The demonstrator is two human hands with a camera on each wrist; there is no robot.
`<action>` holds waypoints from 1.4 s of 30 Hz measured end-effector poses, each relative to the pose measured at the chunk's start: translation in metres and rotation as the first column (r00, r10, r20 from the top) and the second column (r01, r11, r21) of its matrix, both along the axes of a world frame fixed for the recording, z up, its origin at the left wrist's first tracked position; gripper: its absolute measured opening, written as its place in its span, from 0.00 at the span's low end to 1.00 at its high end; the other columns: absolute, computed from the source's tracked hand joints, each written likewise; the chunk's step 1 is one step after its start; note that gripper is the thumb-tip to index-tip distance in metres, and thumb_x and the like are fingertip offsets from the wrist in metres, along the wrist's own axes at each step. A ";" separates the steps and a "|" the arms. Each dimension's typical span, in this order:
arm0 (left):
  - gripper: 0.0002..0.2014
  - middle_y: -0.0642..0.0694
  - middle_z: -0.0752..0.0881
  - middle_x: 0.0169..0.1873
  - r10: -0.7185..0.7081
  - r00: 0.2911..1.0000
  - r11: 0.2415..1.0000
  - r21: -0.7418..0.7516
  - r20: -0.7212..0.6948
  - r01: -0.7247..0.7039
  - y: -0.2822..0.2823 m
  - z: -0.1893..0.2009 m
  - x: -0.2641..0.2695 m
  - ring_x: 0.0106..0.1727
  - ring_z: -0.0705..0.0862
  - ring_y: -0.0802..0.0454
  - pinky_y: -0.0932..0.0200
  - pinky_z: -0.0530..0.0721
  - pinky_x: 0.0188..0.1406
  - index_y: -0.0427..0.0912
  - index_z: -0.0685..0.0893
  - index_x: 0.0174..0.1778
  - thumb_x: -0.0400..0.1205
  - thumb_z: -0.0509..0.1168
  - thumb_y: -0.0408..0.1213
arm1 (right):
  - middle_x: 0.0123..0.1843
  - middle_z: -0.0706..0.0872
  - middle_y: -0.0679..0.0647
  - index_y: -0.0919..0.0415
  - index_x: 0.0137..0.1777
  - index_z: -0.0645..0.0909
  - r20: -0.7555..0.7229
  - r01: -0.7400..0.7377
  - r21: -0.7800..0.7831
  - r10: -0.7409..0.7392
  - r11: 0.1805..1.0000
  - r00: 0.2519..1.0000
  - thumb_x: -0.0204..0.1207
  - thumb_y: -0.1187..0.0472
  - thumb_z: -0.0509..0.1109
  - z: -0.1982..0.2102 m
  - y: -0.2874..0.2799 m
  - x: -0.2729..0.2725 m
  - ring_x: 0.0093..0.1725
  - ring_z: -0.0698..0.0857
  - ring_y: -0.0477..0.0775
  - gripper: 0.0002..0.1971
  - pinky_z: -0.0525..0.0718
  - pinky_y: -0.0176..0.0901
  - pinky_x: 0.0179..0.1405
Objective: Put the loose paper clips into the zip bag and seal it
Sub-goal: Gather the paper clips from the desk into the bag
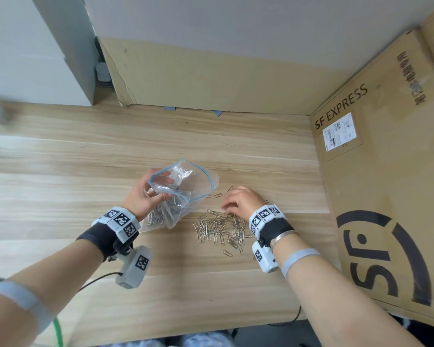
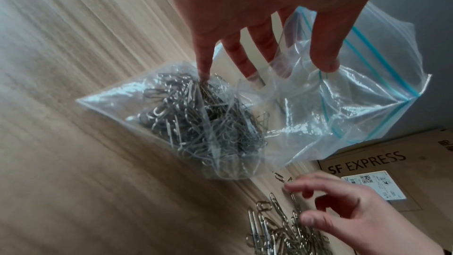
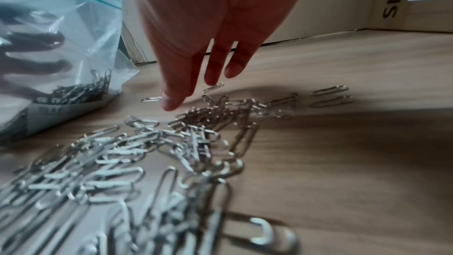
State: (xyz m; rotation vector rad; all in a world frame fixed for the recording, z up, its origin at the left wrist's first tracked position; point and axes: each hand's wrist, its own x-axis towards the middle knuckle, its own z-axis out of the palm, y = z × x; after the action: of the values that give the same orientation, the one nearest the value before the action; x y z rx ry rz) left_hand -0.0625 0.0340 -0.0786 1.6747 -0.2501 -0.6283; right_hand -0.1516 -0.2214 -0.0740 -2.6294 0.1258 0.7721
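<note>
**Me:** Head view shows my left hand [image 1: 142, 196] holding the zip bag [image 1: 183, 191] near the middle of the wooden table [image 1: 60, 151]. My thumb and fingers are curled on the bag's mouth, and the mouth is open.

**You:** Are there clips in the bag?

**Me:** Yes. A clump of clips [image 2: 196, 117] sits in the bottom of the bag, and that end rests on the table. The blue zip strip [image 2: 382, 61] is up at about 2 o'clock in the left wrist view.

**You:** Where are the loose ones?

**Me:** The loose paper clips [image 1: 221, 229] lie in a pile on the table, at about 4 o'clock from the bag and just beside it. A few single clips lie apart from the pile.

**You:** What is your right hand doing?

**Me:** My right hand [image 1: 241, 201] is over the top edge of the pile, palm down. Its fingers [image 3: 215, 69] point down at the clips and are loosely bent. I cannot tell if they pinch a clip.

**You:** What else is there?

**Me:** A big cardboard box [image 1: 386, 171] marked SF EXPRESS stands at 3 o'clock.
</note>
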 end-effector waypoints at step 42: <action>0.23 0.61 0.87 0.42 -0.044 0.999 0.999 0.025 0.004 0.044 -0.006 -0.013 -0.001 0.50 0.82 0.72 0.73 0.74 0.55 0.59 0.76 0.52 0.70 0.71 0.27 | 0.68 0.71 0.50 0.46 0.64 0.75 -0.027 -0.090 -0.023 0.089 0.996 0.996 0.67 0.48 0.73 -0.013 0.022 -0.041 0.67 0.72 0.53 0.25 0.80 0.49 0.60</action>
State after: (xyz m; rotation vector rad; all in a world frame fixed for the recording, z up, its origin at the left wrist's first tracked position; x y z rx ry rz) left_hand -0.0635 0.0284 -0.0920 1.6988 -0.2845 -0.6632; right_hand -0.1922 -0.1990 -0.0872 -2.6641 0.0249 0.8404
